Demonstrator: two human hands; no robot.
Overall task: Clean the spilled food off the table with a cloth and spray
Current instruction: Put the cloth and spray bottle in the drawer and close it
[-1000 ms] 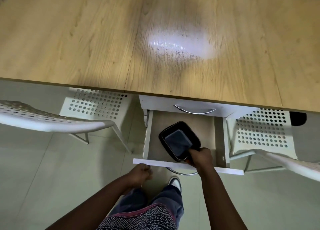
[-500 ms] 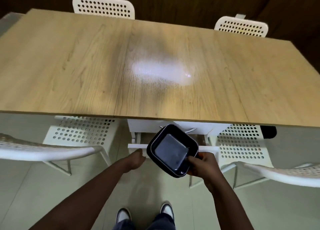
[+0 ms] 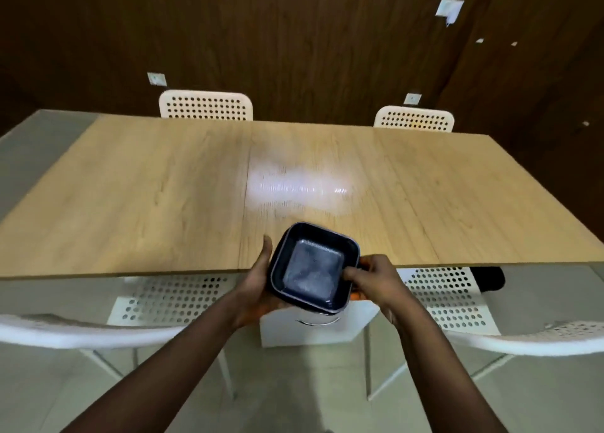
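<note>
Hands held a dark square tray [image 3: 314, 267] over the near edge of the wooden table [image 3: 147, 187]: the left hand [image 3: 258, 280] cupped its side, fingers curled beneath, while the right hand [image 3: 371, 277] pinched the opposite rim. Smooth, rounded at the corners, glossy inside, it looked light and rigid, best gripped by its rims.

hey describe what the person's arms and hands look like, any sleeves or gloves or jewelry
Both forearms are bare right down to the bottom edge of the picture: no sleeves show. The left hand and right hand wear no gloves, and no watch, bracelet or ring can be seen. The picture is slightly blurred, so small details could be missed.
</note>
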